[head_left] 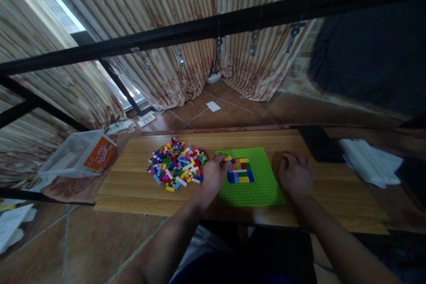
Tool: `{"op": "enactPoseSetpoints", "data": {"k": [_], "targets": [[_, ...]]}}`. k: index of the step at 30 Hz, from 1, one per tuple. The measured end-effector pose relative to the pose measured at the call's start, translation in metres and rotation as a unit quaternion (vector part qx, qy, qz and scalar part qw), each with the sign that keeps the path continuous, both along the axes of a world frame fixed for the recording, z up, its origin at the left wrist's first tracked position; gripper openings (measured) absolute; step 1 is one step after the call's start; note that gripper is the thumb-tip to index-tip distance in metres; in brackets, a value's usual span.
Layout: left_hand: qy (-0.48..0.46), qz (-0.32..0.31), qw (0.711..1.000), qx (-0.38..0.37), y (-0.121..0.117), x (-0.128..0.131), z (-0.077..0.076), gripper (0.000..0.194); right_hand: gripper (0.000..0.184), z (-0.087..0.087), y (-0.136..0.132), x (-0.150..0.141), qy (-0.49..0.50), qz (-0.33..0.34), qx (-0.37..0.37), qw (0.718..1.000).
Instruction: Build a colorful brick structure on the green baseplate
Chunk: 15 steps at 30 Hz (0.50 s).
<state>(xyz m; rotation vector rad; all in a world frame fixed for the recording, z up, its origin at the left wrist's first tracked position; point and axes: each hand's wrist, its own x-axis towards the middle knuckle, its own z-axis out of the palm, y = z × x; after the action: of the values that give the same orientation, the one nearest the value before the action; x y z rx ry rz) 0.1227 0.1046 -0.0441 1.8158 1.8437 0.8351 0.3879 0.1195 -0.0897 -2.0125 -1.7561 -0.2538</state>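
Observation:
A green studded baseplate (266, 173) lies on the wooden board, with a block of red, yellow, blue, white and green toy bricks (241, 170) on its left half. My left hand (214, 171) is over the plate's left edge, fingertips pinched on a small yellow brick (228, 158) at the block's upper left corner. Whether that brick is pressed onto the studs I cannot tell. My right hand (295, 173) rests on the board just beyond the plate's right edge, fingers curled, and what is under them is hidden. Left of my left hand is a heap of loose mixed bricks (178, 164).
The wooden board (133, 195) spans the front. At its back right lies a black flat object (321, 144) beside white folded paper or cloth (366, 162). A clear plastic box (71, 155) with an orange label stands at the left. A black metal rail (199, 26) crosses ahead, before striped curtains.

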Motion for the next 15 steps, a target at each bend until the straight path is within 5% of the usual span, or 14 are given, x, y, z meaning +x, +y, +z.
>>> {"op": "enactPoseSetpoints", "data": {"k": [12,15], "targets": [[-0.014,-0.014,0.999,-0.031,-0.013,-0.003,0.007,0.013,0.032,-0.001,-0.001,0.000,0.004,0.003,0.014,1.000],[-0.016,-0.011,0.999,-0.050,-0.008,-0.007,0.013,0.026,0.032,-0.002,0.000,0.001,0.007,0.006,0.017,1.000]]}}
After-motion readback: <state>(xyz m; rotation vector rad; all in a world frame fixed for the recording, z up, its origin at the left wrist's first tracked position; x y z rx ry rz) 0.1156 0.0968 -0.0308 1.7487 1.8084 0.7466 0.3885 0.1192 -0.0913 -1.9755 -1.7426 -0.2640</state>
